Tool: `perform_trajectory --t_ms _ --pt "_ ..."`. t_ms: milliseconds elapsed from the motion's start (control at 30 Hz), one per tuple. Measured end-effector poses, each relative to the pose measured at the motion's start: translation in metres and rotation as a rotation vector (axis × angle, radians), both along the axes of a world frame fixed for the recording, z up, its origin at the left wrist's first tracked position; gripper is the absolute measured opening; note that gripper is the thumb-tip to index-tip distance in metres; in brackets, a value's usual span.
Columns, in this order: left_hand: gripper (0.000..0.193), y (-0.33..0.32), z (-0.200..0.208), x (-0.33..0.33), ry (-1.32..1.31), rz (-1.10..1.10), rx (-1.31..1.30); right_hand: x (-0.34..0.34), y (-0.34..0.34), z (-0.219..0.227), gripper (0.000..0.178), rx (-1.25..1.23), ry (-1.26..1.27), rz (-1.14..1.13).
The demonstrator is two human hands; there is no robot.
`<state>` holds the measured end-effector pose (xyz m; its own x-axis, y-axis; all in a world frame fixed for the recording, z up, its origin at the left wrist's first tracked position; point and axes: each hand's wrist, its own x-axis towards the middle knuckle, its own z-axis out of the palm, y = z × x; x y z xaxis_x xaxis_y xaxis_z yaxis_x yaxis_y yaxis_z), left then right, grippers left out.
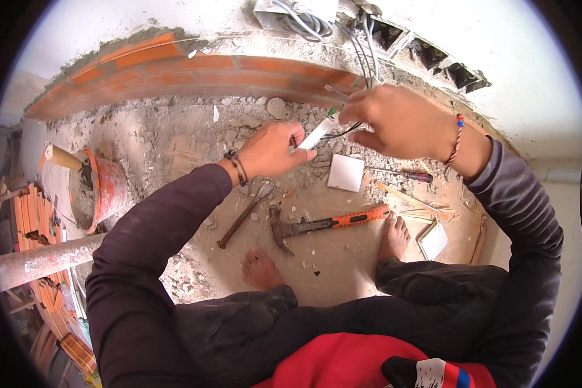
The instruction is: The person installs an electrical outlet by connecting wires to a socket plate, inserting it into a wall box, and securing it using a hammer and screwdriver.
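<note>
My left hand [273, 149] pinches a narrow white plastic piece [317, 134] between thumb and fingers. A bit of green shows at its far end. Over that end, my right hand [398, 123] bends its fingers, thumb held a little apart; whatever it grips is hidden. Dark cables [363, 59] drop from the wall behind the right hand, and a dark loop comes out below it towards the white piece. Below the hands lie a square white plate [346, 172] and a screwdriver [401, 174] with a dark and red handle.
An orange-handled claw hammer [330, 222] and a rusty chisel [244, 216] lie before my bare feet. Another white plate [432, 240] is at right. Rubble lines the brick wall base [207, 72]. A red bucket [112, 187] and a pole [45, 262] stand left. Coiled grey cable [307, 26] hangs above.
</note>
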<state>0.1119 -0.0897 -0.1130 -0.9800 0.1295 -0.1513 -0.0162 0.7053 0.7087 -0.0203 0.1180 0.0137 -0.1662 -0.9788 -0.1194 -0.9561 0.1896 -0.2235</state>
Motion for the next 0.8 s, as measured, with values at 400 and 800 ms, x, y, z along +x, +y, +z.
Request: perform_trajectory --t_ms 400,800 --pt "0.042 -0.034 -0.014 -0.033 -0.011 0.222 0.186 -0.061 -0.060 0.017 0.055 -0.591 0.213 -0.161" --pt "0.039 -0.067 0.006 -0.101 0.807 0.712 -0.103 -0.067 -0.075 0.021 0.051 -0.576 0.074 -0.288"
